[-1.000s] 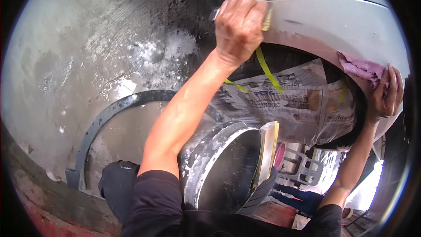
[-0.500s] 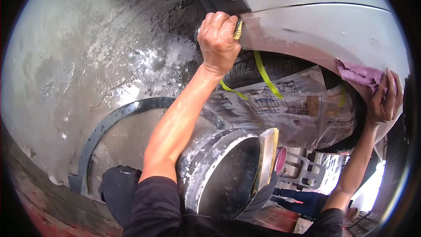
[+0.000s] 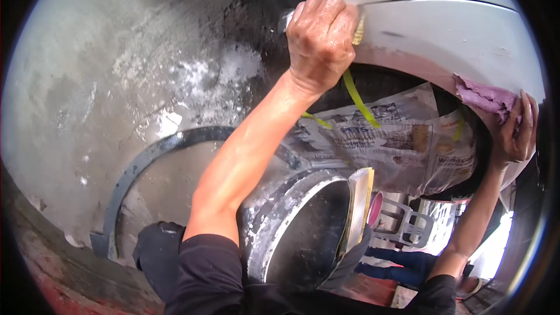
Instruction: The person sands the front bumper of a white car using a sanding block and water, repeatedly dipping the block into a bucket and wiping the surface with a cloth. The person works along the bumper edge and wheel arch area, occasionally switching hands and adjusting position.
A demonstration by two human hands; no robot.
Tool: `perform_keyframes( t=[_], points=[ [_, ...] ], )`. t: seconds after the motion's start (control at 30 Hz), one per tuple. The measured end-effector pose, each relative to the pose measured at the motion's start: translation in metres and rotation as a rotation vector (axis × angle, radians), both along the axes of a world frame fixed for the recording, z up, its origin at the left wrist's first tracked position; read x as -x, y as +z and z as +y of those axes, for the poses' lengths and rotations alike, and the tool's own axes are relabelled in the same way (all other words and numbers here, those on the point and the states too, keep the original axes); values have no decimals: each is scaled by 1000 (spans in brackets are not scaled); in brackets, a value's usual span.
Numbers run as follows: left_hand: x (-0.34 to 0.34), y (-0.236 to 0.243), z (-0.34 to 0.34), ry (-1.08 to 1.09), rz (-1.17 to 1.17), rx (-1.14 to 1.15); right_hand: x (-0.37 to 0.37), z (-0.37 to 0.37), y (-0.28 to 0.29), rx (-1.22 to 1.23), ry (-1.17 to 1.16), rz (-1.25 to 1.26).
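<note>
My left hand is closed around a block with yellowish sandpaper, held against the pale car panel above the wheel arch. My right hand, at the arch's right side, grips a purple cloth on the panel. Inside the arch, newspaper covers much of the dark wheel, with yellow-green tape strips over it. Below my arms is a dark, paint-spattered bucket, with yellowish sheets standing at its right rim.
A curved dark trim piece lies on the stained concrete floor to the left. A pink container and a grey plastic frame sit behind the bucket. A person's legs in blue jeans show at the lower right.
My left hand swept down and left along the panel, then came back up and right. My right hand has stayed almost in place with the cloth.
</note>
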State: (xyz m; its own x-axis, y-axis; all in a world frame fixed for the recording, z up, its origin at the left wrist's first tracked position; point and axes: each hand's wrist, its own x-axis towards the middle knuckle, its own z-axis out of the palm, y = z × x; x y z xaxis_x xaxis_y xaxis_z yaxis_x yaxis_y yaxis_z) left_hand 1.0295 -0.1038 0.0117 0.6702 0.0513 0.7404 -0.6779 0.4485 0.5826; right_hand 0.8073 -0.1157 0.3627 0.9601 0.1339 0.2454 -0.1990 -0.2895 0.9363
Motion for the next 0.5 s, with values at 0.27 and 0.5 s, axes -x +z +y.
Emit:
perform_keyframes(
  t=[0.27,0.5],
  points=[
    [8,-19,-3,15,64,3,0,-1,12,110,-19,110],
    [11,-39,-4,42,94,-66,-2,-2,10,-36,19,-18]
  ],
)
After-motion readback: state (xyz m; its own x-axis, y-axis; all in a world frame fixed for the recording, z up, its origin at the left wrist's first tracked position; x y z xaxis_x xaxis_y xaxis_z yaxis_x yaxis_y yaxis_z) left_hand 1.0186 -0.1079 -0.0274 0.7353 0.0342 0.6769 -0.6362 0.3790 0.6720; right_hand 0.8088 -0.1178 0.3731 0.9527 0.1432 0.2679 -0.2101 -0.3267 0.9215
